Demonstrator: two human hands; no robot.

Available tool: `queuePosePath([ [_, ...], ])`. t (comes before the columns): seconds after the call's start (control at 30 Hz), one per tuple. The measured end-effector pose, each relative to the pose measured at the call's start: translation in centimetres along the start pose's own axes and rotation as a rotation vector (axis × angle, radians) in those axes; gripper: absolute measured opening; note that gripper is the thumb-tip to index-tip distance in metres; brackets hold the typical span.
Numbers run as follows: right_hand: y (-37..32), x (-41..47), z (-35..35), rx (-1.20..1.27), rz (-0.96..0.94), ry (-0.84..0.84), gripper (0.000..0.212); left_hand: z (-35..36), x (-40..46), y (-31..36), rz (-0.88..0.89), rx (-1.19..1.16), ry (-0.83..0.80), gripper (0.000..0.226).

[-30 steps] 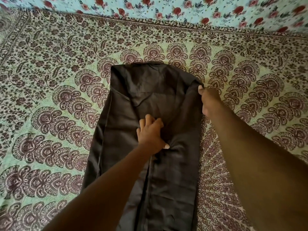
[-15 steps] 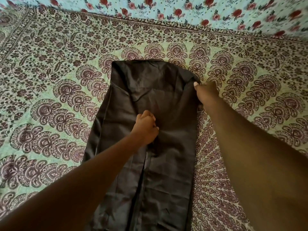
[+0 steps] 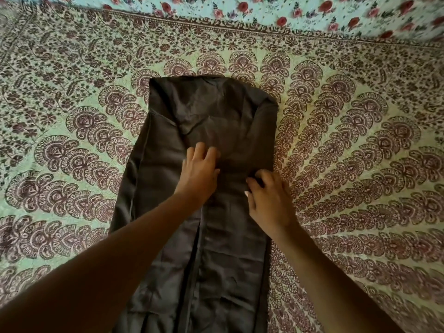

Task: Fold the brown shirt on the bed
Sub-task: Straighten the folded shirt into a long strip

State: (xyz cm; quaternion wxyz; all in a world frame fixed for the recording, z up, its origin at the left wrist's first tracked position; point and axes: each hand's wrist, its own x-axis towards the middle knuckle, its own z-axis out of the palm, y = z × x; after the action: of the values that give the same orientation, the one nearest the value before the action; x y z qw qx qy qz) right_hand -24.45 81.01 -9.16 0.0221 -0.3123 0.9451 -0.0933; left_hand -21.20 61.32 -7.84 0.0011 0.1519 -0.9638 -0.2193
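The brown shirt [image 3: 206, 164] lay folded into a long narrow strip at the bed's [image 3: 72, 116] centre, running from twelve to six o'clock. The left hand [image 3: 199, 174] rested on its middle, fingers loosely spread. The right hand [image 3: 269, 198], just toward three o'clock, pressed on the cloth with fingers slightly bent.

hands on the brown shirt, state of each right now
Left hand: open, fingers flat on the brown shirt.
Right hand: open, fingers bent, resting on the shirt.
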Motion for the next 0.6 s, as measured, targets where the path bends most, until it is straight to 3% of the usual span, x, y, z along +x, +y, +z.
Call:
queuePosePath([
  [0.07, -1.0, -1.2, -0.3, -0.031, -0.051, 0.011, 0.030, -0.3, -2.2, 0.5, 0.096, 0.053, 0.070, 0.034],
  [0.2, -2.2, -6.1, -0.1, -0.040, -0.129, -0.026, 0.036, 0.0, -8.2, 0.1, 0.246, 0.116, -0.196, 0.032],
  [0.33, -2.5, -11.6, 1.0, 0.023, -0.120, -0.069, 0.031, 0.6, -13.3, -1.4, 0.297, 0.247, -0.358, 0.085],
  [0.4, -2.5, -13.9, 1.3, 0.055, -0.152, -0.067, 0.023, 1.0, -15.1, -1.9, 0.338, 0.283, -0.376, 0.095],
  [0.53, -2.9, -17.6, 0.4, 0.052, -0.032, -0.072, 0.039, 1.4, -19.4, -2.2, 0.363, 0.316, -0.290, 0.073],
  [0.6, -4.3, -19.9, 0.4, 0.023, -0.116, -0.097, 0.038, 1.6, -22.1, -2.0, 0.385, 0.320, -0.223, 0.060],
])
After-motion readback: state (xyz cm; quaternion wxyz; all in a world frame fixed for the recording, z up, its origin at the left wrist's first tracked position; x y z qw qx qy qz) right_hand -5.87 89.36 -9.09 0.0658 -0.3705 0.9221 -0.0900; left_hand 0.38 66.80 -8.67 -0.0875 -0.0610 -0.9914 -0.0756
